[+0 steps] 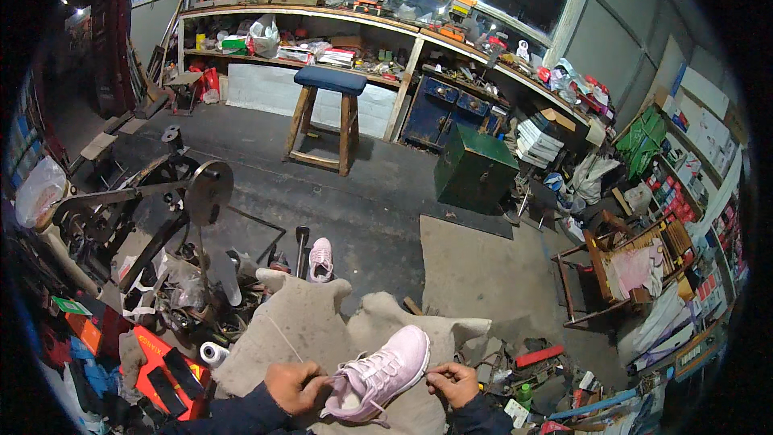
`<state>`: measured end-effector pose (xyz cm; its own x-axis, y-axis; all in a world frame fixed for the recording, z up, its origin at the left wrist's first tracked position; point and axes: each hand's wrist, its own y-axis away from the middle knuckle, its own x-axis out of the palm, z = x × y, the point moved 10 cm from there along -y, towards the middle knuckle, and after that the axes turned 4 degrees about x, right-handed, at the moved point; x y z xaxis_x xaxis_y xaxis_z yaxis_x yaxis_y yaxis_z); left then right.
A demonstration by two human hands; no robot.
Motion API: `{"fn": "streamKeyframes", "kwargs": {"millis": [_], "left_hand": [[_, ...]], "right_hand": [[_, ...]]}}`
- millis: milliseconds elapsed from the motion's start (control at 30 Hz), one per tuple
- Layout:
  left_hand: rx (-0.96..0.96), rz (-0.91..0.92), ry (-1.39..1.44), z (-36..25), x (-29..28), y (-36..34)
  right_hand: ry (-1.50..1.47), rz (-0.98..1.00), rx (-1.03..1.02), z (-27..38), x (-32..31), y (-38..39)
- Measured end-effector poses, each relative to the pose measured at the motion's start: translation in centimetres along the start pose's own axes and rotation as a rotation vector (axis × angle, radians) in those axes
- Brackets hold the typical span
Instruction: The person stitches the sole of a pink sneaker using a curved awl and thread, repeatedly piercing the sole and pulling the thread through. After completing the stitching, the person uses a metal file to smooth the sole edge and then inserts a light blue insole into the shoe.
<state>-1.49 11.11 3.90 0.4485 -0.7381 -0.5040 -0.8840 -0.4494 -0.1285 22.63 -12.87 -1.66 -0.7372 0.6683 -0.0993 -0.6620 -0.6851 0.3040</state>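
A pink sneaker (385, 374) with loose laces lies on a beige cloth apron (278, 338) over my lap, its toe pointing up and right. My left hand (296, 387) is closed at the shoe's heel, thumb and forefinger pinched at the collar edge. At the toe end, my right hand (453, 384) has its fingertips pinched beside the white sole; whatever is between them is too small to make out. A thin pale thread (283, 337) runs over the apron above my left hand. The matching pink sneaker (320, 259) stands on the floor beyond my knees.
At the left stands a hand-cranked machine with a large wheel (210, 193). A blue-topped stool (328, 80), a green metal box (477, 167) and a wooden chair (620, 266) stand farther off. Scattered tools and a red-handled item (539, 355) lie at the right. A thread spool (213, 354) sits at the left.
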Motion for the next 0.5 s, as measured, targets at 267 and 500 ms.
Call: {"fn": "streamKeyframes", "kwargs": {"millis": [267, 500], "left_hand": [[-0.142, -0.002, 1.394, -0.6, 4.7, 1.4], [-0.161, 0.336, 0.430, -0.6, 7.0, 2.7]], "right_hand": [[0.015, -0.006, 0.049, -0.3, -0.2, -0.4], [0.008, 0.016, 0.007, 0.3, 0.1, 0.0]]}}
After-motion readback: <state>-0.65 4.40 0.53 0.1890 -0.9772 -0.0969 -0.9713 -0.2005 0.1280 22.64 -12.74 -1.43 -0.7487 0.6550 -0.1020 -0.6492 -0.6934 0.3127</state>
